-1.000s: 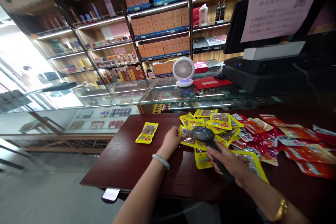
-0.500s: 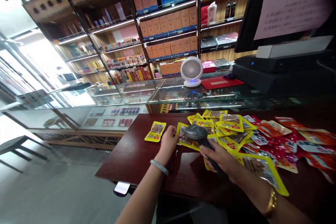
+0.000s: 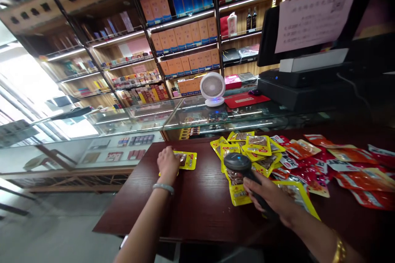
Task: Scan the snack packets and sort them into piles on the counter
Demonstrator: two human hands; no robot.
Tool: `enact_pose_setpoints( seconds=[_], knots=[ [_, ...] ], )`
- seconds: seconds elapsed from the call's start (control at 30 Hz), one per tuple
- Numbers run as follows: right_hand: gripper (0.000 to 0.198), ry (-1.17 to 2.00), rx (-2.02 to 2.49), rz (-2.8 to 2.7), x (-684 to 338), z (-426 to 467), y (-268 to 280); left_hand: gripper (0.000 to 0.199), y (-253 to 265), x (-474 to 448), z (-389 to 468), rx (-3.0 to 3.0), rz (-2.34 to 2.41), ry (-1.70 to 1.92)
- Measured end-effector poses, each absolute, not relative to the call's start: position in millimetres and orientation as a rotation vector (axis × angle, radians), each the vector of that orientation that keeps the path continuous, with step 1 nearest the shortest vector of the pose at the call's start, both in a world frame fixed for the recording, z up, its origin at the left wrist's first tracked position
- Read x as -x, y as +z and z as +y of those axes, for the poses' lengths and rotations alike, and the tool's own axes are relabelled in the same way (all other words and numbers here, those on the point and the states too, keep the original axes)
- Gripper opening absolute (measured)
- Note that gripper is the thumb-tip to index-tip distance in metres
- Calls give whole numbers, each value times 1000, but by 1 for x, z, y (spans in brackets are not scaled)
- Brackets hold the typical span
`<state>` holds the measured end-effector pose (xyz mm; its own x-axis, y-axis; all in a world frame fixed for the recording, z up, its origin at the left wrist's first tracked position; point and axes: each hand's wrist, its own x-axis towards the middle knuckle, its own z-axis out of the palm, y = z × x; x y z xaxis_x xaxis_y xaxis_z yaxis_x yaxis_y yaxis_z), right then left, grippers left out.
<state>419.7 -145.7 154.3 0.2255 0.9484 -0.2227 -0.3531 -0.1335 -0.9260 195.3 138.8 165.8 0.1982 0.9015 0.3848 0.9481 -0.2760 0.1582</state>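
My left hand (image 3: 168,162), with a pale bangle at the wrist, is at the left part of the dark wooden table. Its fingers are curled over the near end of a yellow snack packet (image 3: 189,161). Another bit of yellow edge shows beneath the hand, partly hidden by it. My right hand (image 3: 268,193) is wrapped round the handle of a dark barcode scanner (image 3: 237,162). The scanner's head is above a yellow snack packet (image 3: 240,193) at the near side of a heap of yellow packets (image 3: 257,144).
Red and orange packets (image 3: 364,176) lie spread over the right side of the table (image 3: 197,209). Behind it stands a glass counter (image 3: 173,121) with a white fan (image 3: 212,86) and a red mat (image 3: 247,99). A monitor (image 3: 268,45) is at the right.
My left hand has moved left from the heap to the packet lying apart. The view has shifted right. My right hand still grips the scanner, and another packet below it is uncovered.
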Motion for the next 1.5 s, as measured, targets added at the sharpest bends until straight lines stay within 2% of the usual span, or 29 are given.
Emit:
enact_pose_setpoints(
  seconds=[0.07, 0.13, 0.23, 0.5, 0.63, 0.93, 1.27, 1.5],
  knots=[
    [45, 1255, 1193, -624, -425, -147, 155, 35, 160, -227, 119, 2559, -1682, -603],
    [45, 1224, 1187, -595, -429, -146, 156, 44, 153, -263, 102, 2758, -1578, -583],
    [45, 1211, 1166, -582, -433, -144, 158, 54, 145, -311, 90, 2857, -1676, -515],
    [41, 1199, 1167, -590, -435, -136, 163, 43, 148, -365, 118, 2806, -2072, -542],
    [39, 1182, 1159, -603, -437, -132, 172, 25, 149, -358, 127, 2861, -2063, -759],
    [45, 1242, 1105, -812, -415, -98, 183, 19, 161, -294, 134, 2636, -2068, -1312],
    [44, 1335, 1102, -858, -377, -77, 177, 20, 157, -230, 149, 2431, -2198, -1561],
    [49, 1446, 1099, -887, -368, -71, 167, 26, 147, -213, 153, 2382, -2263, -1528]
  ],
)
